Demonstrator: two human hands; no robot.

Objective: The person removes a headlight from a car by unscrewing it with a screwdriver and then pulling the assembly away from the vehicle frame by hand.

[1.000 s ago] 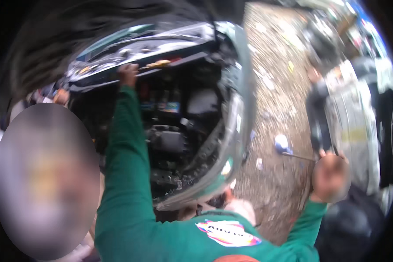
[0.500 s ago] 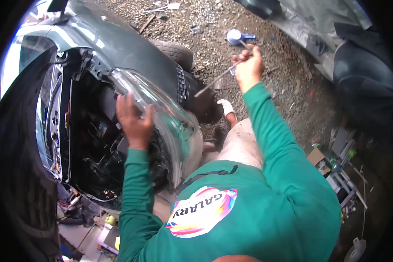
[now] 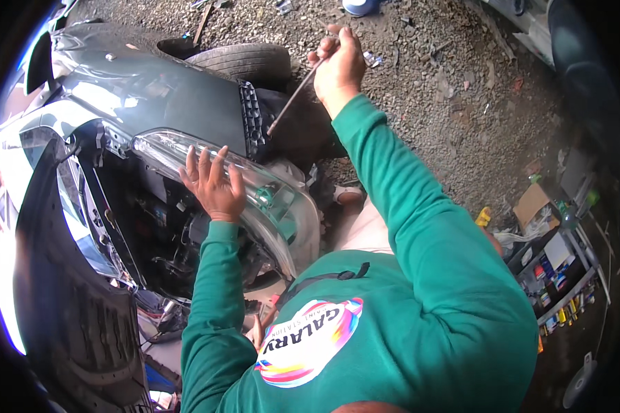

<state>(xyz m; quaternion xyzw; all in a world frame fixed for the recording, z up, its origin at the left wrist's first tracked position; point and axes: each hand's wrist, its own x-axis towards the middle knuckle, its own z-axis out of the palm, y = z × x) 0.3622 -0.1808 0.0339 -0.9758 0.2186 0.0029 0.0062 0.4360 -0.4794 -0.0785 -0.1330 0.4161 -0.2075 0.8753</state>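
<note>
My left hand [image 3: 217, 187] rests with fingers spread on the inner edge of a large clear car headlight [image 3: 282, 206], beside the engine bay [image 3: 162, 220]. My right hand [image 3: 341, 72] is raised out past the front wheel side, closed around a long thin metal rod [image 3: 293, 102]. The rod slants down toward a black slotted plastic bracket [image 3: 252, 117] at the fender's edge. Its tip appears close to the bracket; whether it touches, I cannot tell. The dark grey fender [image 3: 165, 93] lies beyond the headlight.
A tyre [image 3: 244, 63] shows under the fender, on gravel [image 3: 434, 103]. The raised black hood [image 3: 69, 296] fills the left. At the right are a cardboard box [image 3: 534, 204] and a tray of small tools and bottles [image 3: 565, 303]. A blue item [image 3: 360, 6] lies at the top.
The view has shifted, bringing more of the wheel and hood in. My left hand now lies more over the headlight. My right hand, still holding the rod, has moved left and farther out.
</note>
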